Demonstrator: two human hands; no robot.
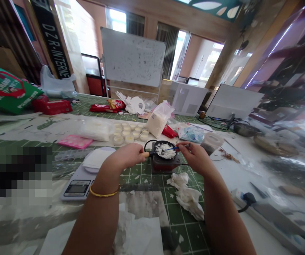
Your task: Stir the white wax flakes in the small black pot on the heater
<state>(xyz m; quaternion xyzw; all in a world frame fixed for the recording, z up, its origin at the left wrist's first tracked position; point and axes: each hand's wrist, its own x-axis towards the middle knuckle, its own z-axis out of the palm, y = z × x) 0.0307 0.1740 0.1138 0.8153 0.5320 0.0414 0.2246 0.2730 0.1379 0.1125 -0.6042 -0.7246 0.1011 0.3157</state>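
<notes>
A small black frying pan sits on a compact dark red hot plate in the middle of the table. White flakes fill much of the pan. My left hand is closed around the pan's light wooden handle. On the other side, my right hand pinches a thin stirring stick, whose bluish end reaches into the flakes. Crumpled white tissues lie on the green mat just below the hot plate.
A kitchen scale stands left, with white sheets on it. Behind the pan are several small filled cups and a bag of white material. A pink mould lies left. At right is a power strip with a black plug.
</notes>
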